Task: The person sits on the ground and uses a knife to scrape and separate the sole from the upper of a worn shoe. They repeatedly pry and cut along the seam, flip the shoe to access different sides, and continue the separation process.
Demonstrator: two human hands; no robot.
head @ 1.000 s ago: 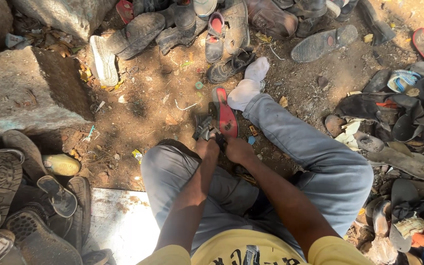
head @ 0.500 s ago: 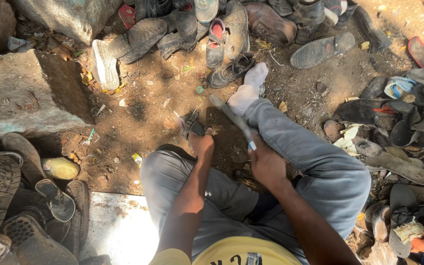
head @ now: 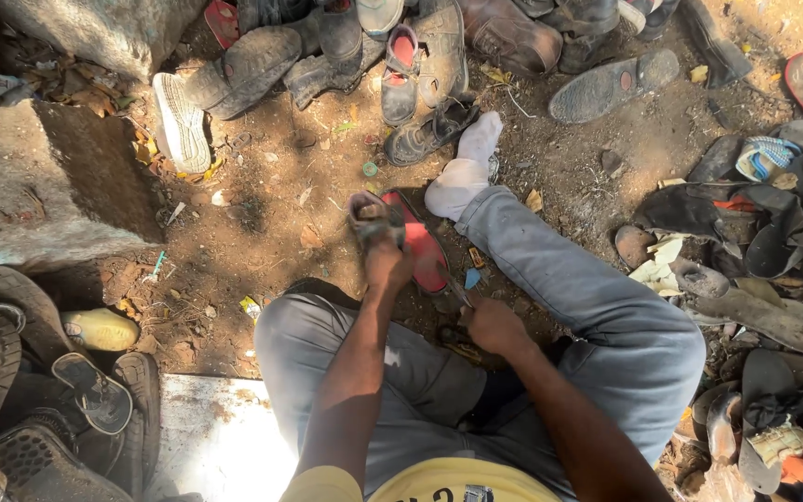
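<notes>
A person sitting on bare earth is working on a worn shoe with a red insole, seen from above. The left hand is closing around the shoe's near end, fingers wrapped tight, holding it out in front of the knees with the sole side turned partly up. Just to the right and nearer the body, the right hand is curling shut around a thin metal tool, whose tip is pointing up toward the shoe's edge; whether the tip is touching the shoe cannot be told. A small blue scrap is lying on the ground just beside the tool. Beyond the hands, the person's white-socked foot is resting on the dirt, the grey trouser leg stretching away to the right of the right hand. A row of old shoes is lying well beyond the hands, more footwear is heaped far to the right, and dark soles are piling up to the left of the left arm, below a large stone block.
</notes>
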